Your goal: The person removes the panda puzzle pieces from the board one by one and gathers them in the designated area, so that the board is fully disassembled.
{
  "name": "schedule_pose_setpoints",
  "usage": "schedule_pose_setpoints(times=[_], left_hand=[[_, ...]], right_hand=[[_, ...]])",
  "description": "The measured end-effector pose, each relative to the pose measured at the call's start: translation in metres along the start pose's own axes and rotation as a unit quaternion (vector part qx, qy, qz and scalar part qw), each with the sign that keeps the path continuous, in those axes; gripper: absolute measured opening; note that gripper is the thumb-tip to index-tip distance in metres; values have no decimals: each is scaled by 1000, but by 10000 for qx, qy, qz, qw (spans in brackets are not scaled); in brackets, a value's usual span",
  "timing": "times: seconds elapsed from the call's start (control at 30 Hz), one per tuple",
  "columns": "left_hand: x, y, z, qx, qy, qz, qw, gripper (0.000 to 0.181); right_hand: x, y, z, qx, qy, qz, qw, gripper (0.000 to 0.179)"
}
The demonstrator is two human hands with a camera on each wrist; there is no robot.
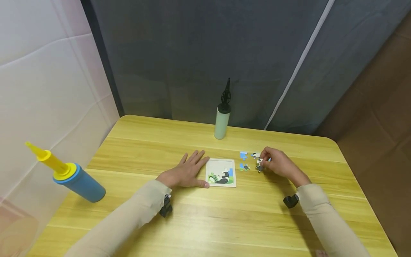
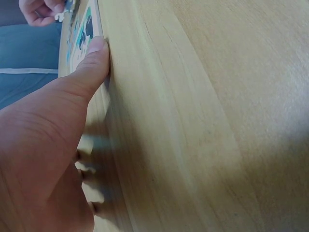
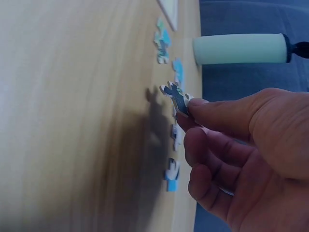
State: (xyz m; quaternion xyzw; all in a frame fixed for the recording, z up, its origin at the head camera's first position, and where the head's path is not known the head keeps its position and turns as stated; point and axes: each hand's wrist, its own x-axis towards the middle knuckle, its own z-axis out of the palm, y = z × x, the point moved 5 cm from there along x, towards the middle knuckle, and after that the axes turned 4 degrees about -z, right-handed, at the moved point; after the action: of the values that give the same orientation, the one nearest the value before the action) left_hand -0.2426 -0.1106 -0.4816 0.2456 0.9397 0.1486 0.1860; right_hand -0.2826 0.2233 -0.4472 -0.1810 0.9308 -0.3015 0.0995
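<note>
My left hand rests on the table with its fingers spread and straight. Its thumb touches the lower left corner of a small square puzzle tray. Fitted pieces along the tray's bottom and right side form part of a panda picture. To the right of the tray, my right hand pinches a black-and-white puzzle piece between thumb and index finger, raised off the table. Several loose pieces lie close by, including a blue one and a green-and-blue one.
A pale green hand pump with a black nozzle stands at the table's back edge. On the left is a blue and yellow pump. A dark curtain hangs behind the wooden table.
</note>
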Motion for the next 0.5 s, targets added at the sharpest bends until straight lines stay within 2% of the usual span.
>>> schedule_pose_setpoints(times=[0.17, 0.5], left_hand=[[-1, 1, 0, 6, -4, 22, 10000, 107], [-4, 5, -4, -3, 23, 51, 10000, 105]], right_hand=[[0, 1, 8, -67, -98, 54, 9999, 6], [2, 4, 11, -318, -6, 23, 9995, 5]])
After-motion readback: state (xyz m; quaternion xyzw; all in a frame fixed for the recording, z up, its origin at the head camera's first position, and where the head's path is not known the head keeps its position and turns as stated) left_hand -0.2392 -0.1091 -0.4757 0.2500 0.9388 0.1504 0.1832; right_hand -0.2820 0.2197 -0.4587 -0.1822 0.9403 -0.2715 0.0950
